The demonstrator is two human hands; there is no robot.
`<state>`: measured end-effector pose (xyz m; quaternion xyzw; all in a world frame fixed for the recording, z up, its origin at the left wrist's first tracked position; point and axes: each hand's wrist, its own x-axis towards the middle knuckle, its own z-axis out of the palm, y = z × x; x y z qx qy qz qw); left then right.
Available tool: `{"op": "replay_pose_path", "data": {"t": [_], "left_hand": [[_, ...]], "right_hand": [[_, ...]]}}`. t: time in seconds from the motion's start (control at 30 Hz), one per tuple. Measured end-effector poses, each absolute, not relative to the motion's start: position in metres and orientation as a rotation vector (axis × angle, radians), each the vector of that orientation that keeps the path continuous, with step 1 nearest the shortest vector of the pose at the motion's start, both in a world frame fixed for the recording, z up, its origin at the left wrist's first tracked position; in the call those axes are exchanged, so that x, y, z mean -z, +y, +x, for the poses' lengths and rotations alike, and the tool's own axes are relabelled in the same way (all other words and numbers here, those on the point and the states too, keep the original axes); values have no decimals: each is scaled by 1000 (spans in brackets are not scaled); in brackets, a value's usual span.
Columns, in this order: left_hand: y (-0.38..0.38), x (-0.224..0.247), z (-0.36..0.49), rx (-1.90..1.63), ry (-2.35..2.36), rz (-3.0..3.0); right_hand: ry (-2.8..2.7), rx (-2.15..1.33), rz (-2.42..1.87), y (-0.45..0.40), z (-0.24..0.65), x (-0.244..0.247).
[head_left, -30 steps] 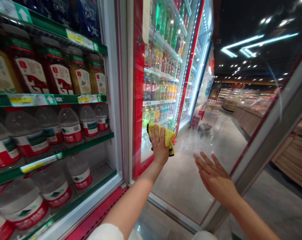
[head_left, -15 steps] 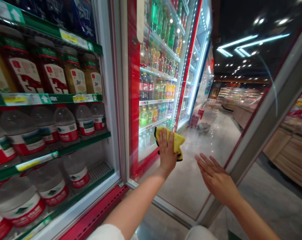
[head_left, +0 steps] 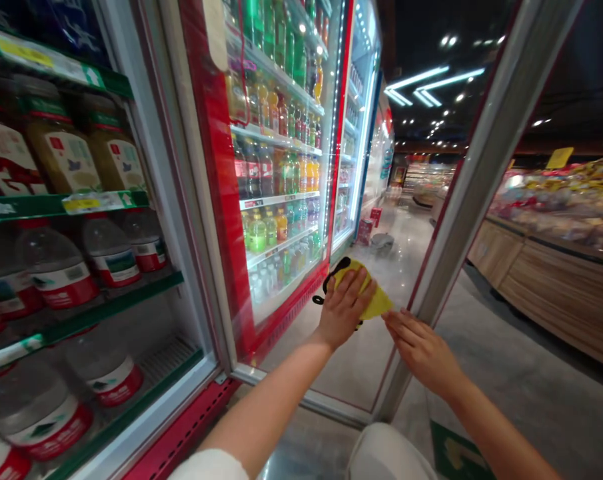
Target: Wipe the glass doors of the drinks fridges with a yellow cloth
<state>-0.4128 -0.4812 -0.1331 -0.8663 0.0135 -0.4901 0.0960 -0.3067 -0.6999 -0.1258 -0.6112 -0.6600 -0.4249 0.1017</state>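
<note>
My left hand (head_left: pixel 345 308) presses a yellow cloth (head_left: pixel 376 301) with black edging against the glass door (head_left: pixel 301 373), its fingers lying over the cloth. A black loop of the edging sticks out left of that hand. My right hand (head_left: pixel 424 353) is at the door's metal frame (head_left: pixel 444 247), fingers stretched out and close together. Its fingertips meet the right corner of the cloth; whether they pinch it I cannot tell, as the thumb is hidden. The door stands swung out from an open drinks cooler (head_left: pixel 181 320).
Large water bottles (head_left: pixel 56 273) with red labels and juice bottles (head_left: pixel 71 157) fill the cooler shelves at left. Through the glass, a lit red-framed drinks fridge (head_left: pixel 281 180) shows. A wooden display counter (head_left: pixel 546 287) stands at right. My knee (head_left: pixel 388 457) is below the door.
The view has turned to the right. My left hand and the cloth have moved across the glass toward the frame, and my right hand now meets the cloth's corner.
</note>
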Motion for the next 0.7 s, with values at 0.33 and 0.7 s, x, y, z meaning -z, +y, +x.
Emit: {"op": "replay_pose_path", "data": {"t": [0.33, 0.7], "left_hand": [[-469, 89, -404, 1439, 467, -2352], [-479, 101, -401, 1181, 896, -2231]], "right_hand": [[-1974, 1326, -1705, -734, -293, 128], [-1945, 1328, -1668, -754, -292, 131]]}}
